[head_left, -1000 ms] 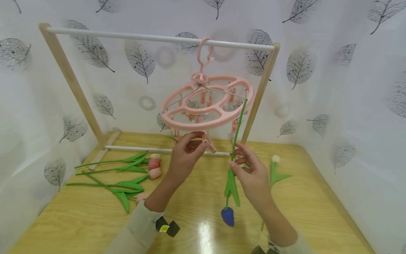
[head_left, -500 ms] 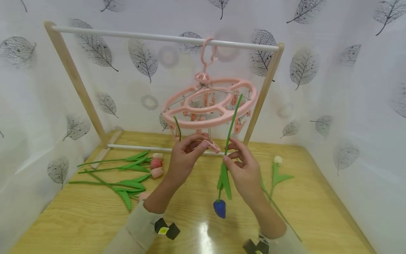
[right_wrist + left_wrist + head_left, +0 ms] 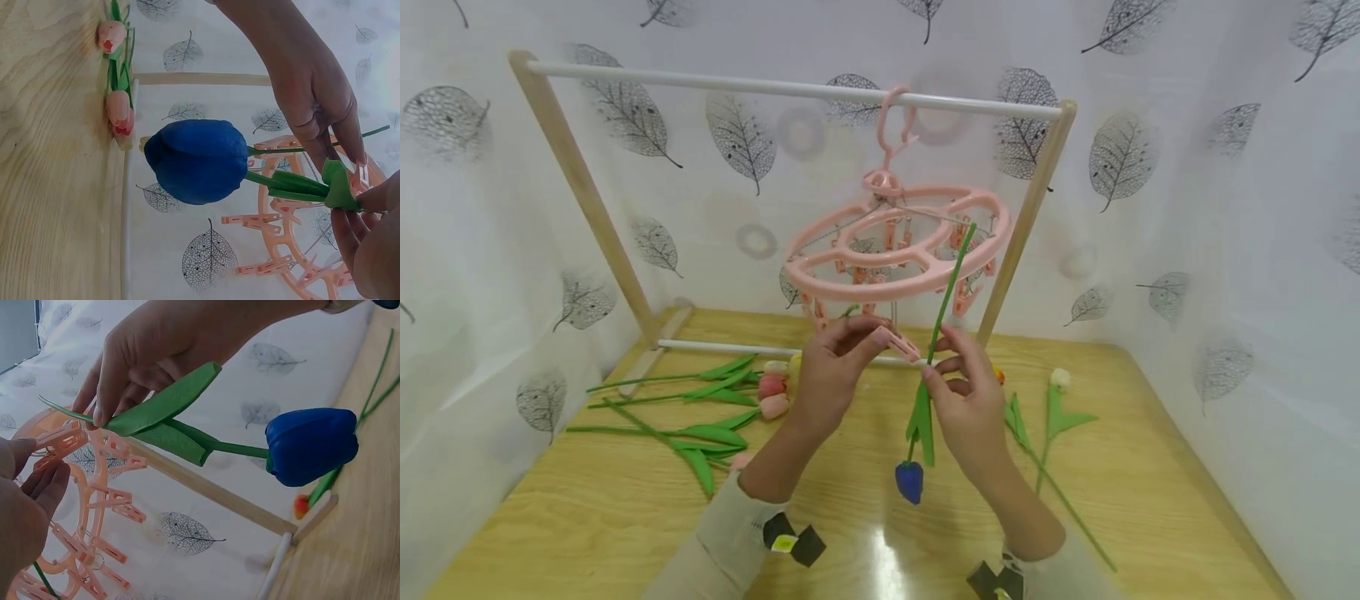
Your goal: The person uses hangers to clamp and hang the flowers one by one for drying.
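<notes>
My right hand point(image 3: 966, 400) pinches the green stem of a blue tulip point(image 3: 909, 483), whose head points down and stem end reaches up in front of the pink hanger's ring point(image 3: 850, 290). Just left of it, my left hand point(image 3: 831, 367) pinches a pink clothespin point(image 3: 901, 342) below the ring's front edge. The clothespin's tip points at the stem, right beside the right fingertips. Several more pink clothespins point(image 3: 72, 540) dangle from the ring in the left wrist view. Behind the left hand, largely hidden, is a yellow tulip point(image 3: 794, 364) with its stem point(image 3: 275, 150) running up toward the hanger.
The hanger hooks over the white bar point(image 3: 700, 80) of a wooden-legged rack point(image 3: 580, 192). Pink and pale tulips point(image 3: 772, 407) lie on the table at left. At right lie a white tulip point(image 3: 1060, 379) and an orange one point(image 3: 999, 375), partly behind the right hand.
My right hand has moved left with the blue tulip, bringing its stem close to the clothespin. The clothespin in my left hand has swung from hanging steeply to a flatter tilt toward the stem.
</notes>
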Demonstrator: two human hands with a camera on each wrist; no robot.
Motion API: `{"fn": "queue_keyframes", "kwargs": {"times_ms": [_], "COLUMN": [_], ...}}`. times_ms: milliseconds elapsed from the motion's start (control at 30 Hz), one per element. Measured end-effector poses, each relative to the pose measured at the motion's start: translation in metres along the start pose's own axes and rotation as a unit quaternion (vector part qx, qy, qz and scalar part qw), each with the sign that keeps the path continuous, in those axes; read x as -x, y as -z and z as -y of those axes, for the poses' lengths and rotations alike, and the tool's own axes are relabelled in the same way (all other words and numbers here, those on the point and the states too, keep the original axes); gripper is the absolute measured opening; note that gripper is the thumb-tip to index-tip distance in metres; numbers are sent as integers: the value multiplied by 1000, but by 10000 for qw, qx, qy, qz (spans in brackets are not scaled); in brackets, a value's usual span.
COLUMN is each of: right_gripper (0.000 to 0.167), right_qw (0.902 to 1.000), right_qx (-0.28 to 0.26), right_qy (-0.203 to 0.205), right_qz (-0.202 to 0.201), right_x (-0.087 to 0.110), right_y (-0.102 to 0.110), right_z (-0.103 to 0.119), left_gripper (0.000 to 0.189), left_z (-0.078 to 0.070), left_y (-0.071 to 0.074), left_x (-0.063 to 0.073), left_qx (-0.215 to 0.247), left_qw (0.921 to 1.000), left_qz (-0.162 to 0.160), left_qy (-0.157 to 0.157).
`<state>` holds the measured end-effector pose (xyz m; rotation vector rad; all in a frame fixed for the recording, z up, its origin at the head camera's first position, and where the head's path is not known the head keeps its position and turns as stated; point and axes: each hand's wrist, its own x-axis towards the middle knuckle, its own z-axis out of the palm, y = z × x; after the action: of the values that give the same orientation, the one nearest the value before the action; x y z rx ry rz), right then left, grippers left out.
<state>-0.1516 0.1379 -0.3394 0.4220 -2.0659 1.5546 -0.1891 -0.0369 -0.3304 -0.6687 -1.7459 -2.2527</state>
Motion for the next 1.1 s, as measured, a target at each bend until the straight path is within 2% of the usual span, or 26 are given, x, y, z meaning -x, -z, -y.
{"fn": "queue_keyframes", "kwargs": {"times_ms": [267, 533, 733, 967, 1100], "right_gripper": [56, 55, 54, 58, 58], "right_qw": [9982, 9948, 9912, 9887, 9877], "right_qx": [261, 412, 537, 611, 592], "right_qy": [532, 925, 1208, 1365, 1447], "right_qz": [-46, -46, 28, 112, 78], "right_x": [3, 5, 5, 5, 4], "right_y": [-5, -8, -10, -9, -9], "right_z": [-5, -7, -8, -10, -12], "left_gripper": [21, 21, 21, 21, 21], "left_z": [0, 1, 4, 3, 2], "left_y": [-4, -6, -5, -5, -5], "left_x": [1, 1, 3, 2, 2], "left_qx": [-41, -196, -380, -361, -387], "left_qw": [9995, 9996, 9989, 9985, 9986], "left_qz": [-97, -81, 32, -122, -112], "left_qy": [307, 197, 256, 391, 336]}}
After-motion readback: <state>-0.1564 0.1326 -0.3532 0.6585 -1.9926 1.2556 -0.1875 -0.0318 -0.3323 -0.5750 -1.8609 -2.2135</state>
